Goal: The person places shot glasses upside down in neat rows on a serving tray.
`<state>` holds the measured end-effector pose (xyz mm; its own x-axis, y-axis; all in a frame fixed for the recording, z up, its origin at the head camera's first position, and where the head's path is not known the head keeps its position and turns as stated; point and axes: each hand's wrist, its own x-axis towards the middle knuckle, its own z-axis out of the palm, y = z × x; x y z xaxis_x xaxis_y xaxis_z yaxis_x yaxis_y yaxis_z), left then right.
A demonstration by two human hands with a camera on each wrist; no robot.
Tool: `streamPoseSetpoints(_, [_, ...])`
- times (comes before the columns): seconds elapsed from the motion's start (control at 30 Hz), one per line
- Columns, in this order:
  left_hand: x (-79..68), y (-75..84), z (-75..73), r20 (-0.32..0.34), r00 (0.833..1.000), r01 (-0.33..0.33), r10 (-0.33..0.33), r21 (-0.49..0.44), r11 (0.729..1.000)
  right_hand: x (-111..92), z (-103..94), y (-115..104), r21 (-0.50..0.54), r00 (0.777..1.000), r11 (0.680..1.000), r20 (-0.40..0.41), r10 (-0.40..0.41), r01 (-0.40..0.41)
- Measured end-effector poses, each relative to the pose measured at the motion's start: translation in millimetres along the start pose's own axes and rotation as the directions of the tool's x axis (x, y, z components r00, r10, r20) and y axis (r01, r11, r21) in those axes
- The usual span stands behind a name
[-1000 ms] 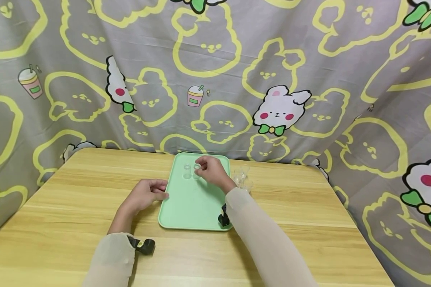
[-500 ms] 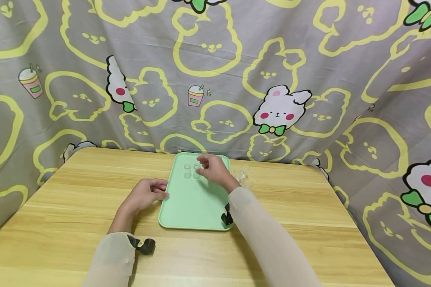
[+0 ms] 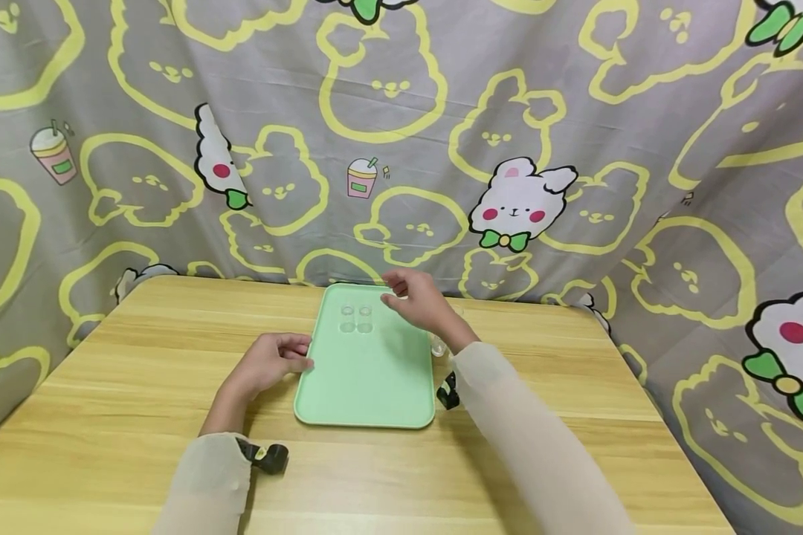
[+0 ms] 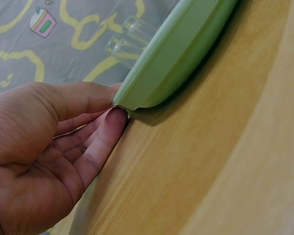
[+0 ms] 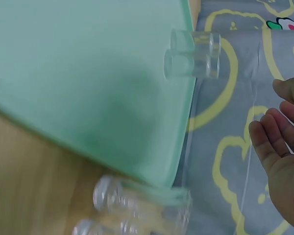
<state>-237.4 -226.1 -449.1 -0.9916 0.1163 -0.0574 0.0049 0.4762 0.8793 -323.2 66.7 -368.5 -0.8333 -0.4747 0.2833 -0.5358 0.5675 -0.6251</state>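
Note:
My left hand (image 3: pixel 265 364) pinches the left rim of a light green tray (image 3: pixel 368 386); the left wrist view shows thumb and finger meeting at its edge. Two small clear cups, one (image 3: pixel 347 319) beside the other (image 3: pixel 364 319), stand upright side by side near the tray's far left corner. My right hand (image 3: pixel 423 301) hovers over the far right part of the tray. Its fingers are loosely bent and hold nothing. More clear cups (image 5: pixel 142 200) are on the table just right of the tray, partly hidden by the right arm in the head view.
The tray lies on a wood-grain table (image 3: pixel 549 416), its far end near a grey patterned curtain (image 3: pixel 415 148) that hangs behind the table. Both forearms come in from the front, with a black camera on each wrist.
My right hand has let go of the second cup and moved right, away from the pair. The left hand stays at the tray's rim.

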Motion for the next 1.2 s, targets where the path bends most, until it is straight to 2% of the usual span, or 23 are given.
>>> streamPoseSetpoints(0.6, [0.4, -1.3, -0.6, 0.003, 1.000, -0.005, 0.006, -0.005, 1.000, -31, -46.6, 33, -0.012, 0.998, 0.999, -0.052, 0.040, -0.041])
streamPoseSetpoints(0.9, [1.4, -1.1, -0.6, 0.008, 1.000, -0.003, 0.003, -0.010, 1.000, -54, -62.6, 48, -0.058, 0.996, 0.998, -0.086, 0.017, -0.022])
streamPoseSetpoints(1.2, [0.8, -1.2, -0.2, 0.003, 1.000, 0.002, -0.002, 0.003, 1.000, -75, -73.3, 64, -0.062, 0.999, 0.998, -0.042, 0.011, -0.014])
